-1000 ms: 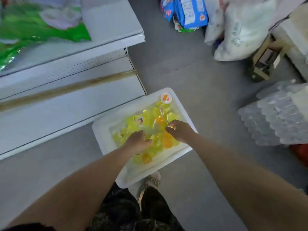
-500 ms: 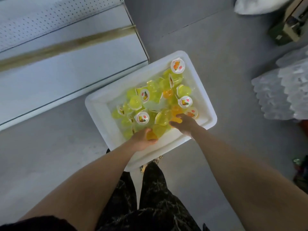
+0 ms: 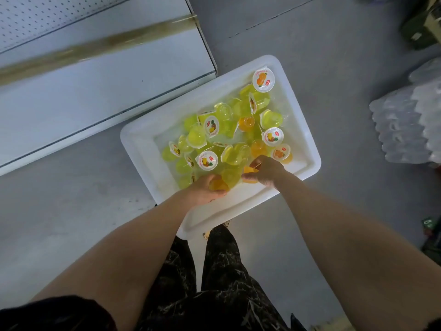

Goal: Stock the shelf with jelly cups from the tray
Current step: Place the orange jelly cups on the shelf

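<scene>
A white tray (image 3: 303, 149) lies on the grey floor, holding several yellow-green and orange jelly cups (image 3: 210, 126) with fruit-printed lids. My left hand (image 3: 205, 191) is at the tray's near side, fingers closed round an orange jelly cup (image 3: 218, 185). My right hand (image 3: 267, 169) is beside it, gripping another orange jelly cup (image 3: 250, 174). A yellow cup sits between the two hands. The white shelf (image 3: 95, 77) stands to the upper left, its low board bare.
Clear plastic-wrapped packs (image 3: 410, 125) lie on the floor at the right. A dark box (image 3: 422, 32) sits at the top right. My legs in dark patterned trousers (image 3: 214, 271) are just below the tray. Grey floor surrounds the tray.
The view has dropped and closed in on the tray. Both hands moved from the tray's middle to its near side and closed on orange cups.
</scene>
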Action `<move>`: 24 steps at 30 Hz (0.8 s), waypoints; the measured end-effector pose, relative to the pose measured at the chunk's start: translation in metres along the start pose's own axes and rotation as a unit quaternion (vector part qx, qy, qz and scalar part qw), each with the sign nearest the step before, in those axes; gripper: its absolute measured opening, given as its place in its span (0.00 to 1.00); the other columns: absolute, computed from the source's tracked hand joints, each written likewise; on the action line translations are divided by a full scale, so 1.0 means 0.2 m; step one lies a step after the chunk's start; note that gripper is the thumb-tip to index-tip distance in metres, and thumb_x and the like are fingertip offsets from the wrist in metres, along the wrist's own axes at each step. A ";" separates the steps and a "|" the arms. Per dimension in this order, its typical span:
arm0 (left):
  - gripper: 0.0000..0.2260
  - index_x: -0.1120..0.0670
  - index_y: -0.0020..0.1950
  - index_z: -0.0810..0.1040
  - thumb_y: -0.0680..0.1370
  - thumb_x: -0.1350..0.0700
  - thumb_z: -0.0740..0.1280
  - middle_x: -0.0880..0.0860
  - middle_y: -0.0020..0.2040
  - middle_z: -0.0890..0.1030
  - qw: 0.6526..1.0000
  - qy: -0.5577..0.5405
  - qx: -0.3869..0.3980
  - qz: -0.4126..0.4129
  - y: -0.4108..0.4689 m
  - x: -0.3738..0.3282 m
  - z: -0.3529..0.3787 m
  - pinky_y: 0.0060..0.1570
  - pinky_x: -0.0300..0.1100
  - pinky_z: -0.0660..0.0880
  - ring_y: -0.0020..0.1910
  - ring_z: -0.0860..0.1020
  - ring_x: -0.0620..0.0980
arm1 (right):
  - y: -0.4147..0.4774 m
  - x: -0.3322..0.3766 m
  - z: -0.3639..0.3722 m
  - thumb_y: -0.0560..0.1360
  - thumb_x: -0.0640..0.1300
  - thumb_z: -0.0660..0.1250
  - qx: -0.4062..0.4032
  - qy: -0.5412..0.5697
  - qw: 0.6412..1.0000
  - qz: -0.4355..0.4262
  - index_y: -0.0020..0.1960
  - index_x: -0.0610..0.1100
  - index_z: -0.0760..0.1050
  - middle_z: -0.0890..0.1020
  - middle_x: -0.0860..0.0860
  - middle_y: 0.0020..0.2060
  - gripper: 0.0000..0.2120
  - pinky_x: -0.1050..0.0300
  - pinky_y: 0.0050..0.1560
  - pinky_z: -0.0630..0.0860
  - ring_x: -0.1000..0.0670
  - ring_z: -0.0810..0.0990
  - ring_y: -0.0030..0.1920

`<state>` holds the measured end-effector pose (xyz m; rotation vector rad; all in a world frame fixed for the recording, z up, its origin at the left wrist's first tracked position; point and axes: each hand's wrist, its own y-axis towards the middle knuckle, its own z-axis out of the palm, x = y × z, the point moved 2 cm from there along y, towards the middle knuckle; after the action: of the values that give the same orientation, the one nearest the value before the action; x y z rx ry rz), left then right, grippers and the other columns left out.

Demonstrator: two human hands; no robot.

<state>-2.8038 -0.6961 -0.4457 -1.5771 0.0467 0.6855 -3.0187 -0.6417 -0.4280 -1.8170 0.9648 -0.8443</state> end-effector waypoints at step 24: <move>0.22 0.55 0.45 0.69 0.65 0.53 0.81 0.55 0.46 0.80 0.987 -0.058 -0.153 -0.009 -0.09 0.02 0.04 0.43 0.52 0.83 0.36 0.85 0.54 | -0.20 0.00 -0.02 0.65 0.55 0.80 -0.039 0.235 0.969 -0.062 0.67 0.47 0.72 0.79 0.47 0.59 0.34 0.48 0.56 0.79 0.47 0.79 0.58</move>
<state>-2.7969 -0.6843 -0.4312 -1.8240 -0.1657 0.7961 -3.0114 -0.6305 -0.3897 -1.7929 1.1989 -1.3724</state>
